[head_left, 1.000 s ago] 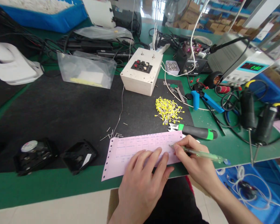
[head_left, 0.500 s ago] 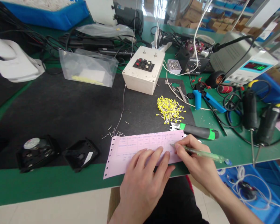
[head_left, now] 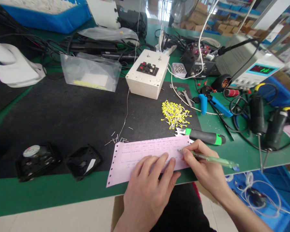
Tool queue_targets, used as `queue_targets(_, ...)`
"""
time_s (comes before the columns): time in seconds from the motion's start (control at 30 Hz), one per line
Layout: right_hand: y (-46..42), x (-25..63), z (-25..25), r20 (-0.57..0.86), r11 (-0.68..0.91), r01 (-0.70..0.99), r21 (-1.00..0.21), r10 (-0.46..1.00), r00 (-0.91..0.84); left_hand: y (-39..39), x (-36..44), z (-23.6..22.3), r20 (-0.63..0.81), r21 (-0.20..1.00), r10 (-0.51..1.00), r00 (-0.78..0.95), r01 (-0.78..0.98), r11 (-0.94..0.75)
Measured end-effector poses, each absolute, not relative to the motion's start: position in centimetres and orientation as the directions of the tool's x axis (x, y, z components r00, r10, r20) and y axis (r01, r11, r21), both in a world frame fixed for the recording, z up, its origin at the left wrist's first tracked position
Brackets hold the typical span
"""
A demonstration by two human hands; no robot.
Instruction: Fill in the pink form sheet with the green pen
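Observation:
A pink printed form (head_left: pixel 125 161) with punched edge holes lies at the bench's front edge. My left hand (head_left: pixel 151 182) rests flat on its lower part, fingers spread. In my right hand (head_left: pixel 200 161) is a pale green pen (head_left: pixel 215 159), its tip on the right part of the form. The fingers of that hand are closed round the pen. Just beyond the form lie a black-and-green utility knife (head_left: pixel 205 136) and a heap of yellow-capped metal pins (head_left: pixel 175 114). Small loose pins (head_left: pixel 116 139) are scattered by the form's top left corner.
Two open black housings (head_left: pixel 37 159) sit at the left front. Behind the form stands a beige switch box (head_left: pixel 147 82), with a clear plastic bag (head_left: pixel 90 72) to its left. Blue-handled pliers (head_left: pixel 215 103), screwdrivers (head_left: pixel 257 112) and a power supply (head_left: pixel 244 61) occupy the right side.
The view has shifted very slightly. Both hands stay almost in place, with the pen tip still on the form.

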State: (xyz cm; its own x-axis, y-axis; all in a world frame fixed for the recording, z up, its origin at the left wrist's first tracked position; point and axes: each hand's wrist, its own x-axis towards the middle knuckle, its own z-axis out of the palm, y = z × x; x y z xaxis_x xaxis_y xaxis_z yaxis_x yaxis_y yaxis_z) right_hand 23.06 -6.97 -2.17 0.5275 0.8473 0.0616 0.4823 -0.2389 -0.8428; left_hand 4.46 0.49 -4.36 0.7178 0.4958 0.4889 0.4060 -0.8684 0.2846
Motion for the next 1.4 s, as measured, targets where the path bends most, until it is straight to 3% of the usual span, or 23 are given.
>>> queue_targets(0.3,-7.0,23.1,-2.0,0.066,-0.226,0.484,-0.845,0.855,0.514,0.2,4.5,-4.3,0.486,0.284,0.503,0.715,0.414,-0.865)
queue_targets(0.5,-7.8,24.0,-1.9,0.001,-0.275,0.375,-0.885,0.805,0.593,0.3,4.5,-4.2,0.488,0.278,0.496,0.718,0.411,-0.868)
queue_targets(0.9,-7.6,24.5,-1.9,0.063,-0.224,0.504,-0.834,0.870,0.490,0.3,5.0,-4.3,0.503,0.272,0.489,0.713,0.407,-0.872)
queue_targets(1.1,-7.9,24.5,-1.9,0.039,-0.263,0.461,-0.847,0.836,0.548,0.3,5.1,-4.1,0.505,0.274,0.489,0.711,0.405,-0.872)
queue_targets(1.4,-7.8,24.3,-1.8,0.038,-0.247,0.490,-0.836,0.865,0.500,0.2,4.9,-4.3,0.500,0.269,0.490,0.714,0.410,-0.871)
